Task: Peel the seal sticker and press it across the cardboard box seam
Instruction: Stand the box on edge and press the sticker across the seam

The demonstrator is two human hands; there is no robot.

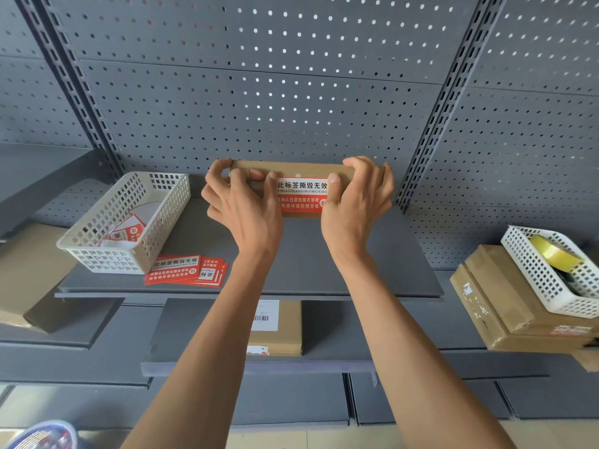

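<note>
A flat cardboard box [291,169] stands on edge at the back of the grey shelf [356,254]. A red and white seal sticker [303,196] with black characters lies across its front. My left hand [241,202] grips the box's left end, its fingers curled over the top edge and its thumb near the sticker's left edge. My right hand [355,199] grips the right end, with its thumb pressing on the sticker's right edge.
A white basket [97,251] holding sticker backing stands at the left, with a stack of seal stickers [186,270] in front of it. At the right are cardboard boxes [505,306] and a white basket [538,280] with a yellow tape roll [554,252]. Another box [275,328] lies on the shelf below.
</note>
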